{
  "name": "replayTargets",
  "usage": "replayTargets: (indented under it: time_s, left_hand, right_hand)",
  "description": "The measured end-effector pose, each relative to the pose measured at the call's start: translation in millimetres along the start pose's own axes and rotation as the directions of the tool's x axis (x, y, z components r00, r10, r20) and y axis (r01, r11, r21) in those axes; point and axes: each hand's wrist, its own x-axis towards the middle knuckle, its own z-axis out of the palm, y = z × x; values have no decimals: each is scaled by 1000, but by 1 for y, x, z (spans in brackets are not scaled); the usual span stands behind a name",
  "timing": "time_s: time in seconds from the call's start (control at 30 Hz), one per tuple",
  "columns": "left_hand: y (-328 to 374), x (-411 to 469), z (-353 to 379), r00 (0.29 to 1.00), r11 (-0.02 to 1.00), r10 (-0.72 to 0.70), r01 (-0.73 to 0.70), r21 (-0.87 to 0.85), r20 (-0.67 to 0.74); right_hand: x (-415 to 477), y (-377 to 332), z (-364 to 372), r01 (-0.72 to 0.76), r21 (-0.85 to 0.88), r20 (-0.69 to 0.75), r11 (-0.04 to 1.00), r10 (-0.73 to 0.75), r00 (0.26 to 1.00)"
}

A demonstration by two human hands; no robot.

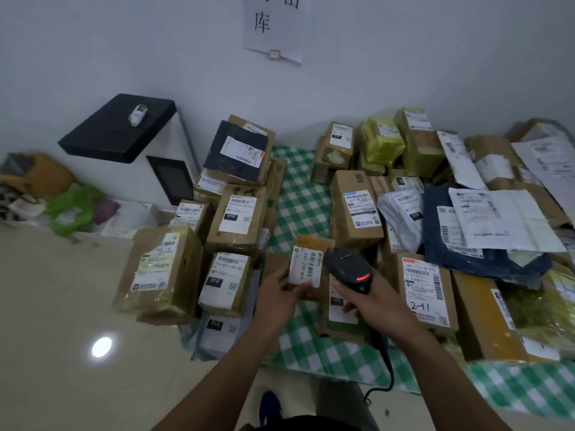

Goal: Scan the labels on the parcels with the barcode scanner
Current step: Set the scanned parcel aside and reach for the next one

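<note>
On the pale tiled floor [62, 306], against a white wall [373, 57], a green-and-white checked cloth [298, 194] carries two heaps of labelled parcels [357, 209]: cardboard boxes and mailer bags. Small parcel [306, 265] is held low centre above the cloth, label up. Left hand [277, 297] grips it, fingers and thumb curled round its near end. Right hand [376, 303] fingers are wrapped round the barcode scanner [348, 269] handle; scanner head just beside that label, red light lit.
</note>
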Motion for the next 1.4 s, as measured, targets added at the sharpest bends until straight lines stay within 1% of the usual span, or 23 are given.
replayTargets:
  time_s: [0.1, 0.17, 0.23, 0.33, 0.53, 0.8, 0.9, 1.2, 1.4]
  left_hand:
    - [14, 15, -19, 999, 983, 34, -35, 178, 7]
    - [24, 25, -28, 996, 943, 90, -88, 321, 8]
    - [32, 34, -33, 993, 893, 117, -113, 436, 19]
    - [38, 42, -38, 995, 844, 100, -93, 527, 16]
    - [42, 45, -38, 995, 815, 99, -85, 573, 7]
    - [41, 42, -36, 992, 786, 122, -113, 608, 26]
    - [39, 43, -36, 993, 796, 114, -106, 596, 25]
    - [36, 44, -33, 994, 780, 106, -100, 617, 26]
    - [31, 46, -28, 995, 806, 93, -89, 585, 24]
  right_hand:
    - [-1, -9, -3, 60, -57, 4, 997, -60, 998]
    - [-1, -11, -4, 75, -116, 5, 990, -75, 997]
    - [1, -12, -4, 75, -181, 11, 981, -74, 997]
    - [3, -13, -3, 64, -253, 40, 965, -56, 998]
    - [2, -15, 1, 80, -301, 47, 950, -69, 996]
    - [0, -15, 2, 82, -304, 49, 949, -70, 996]
    - [-1, -15, 2, 86, -310, 53, 947, -73, 996]
    - [-1, -15, -2, 98, -358, 75, 928, -77, 994]
    - [3, -14, -6, 90, -353, 60, 931, -74, 995]
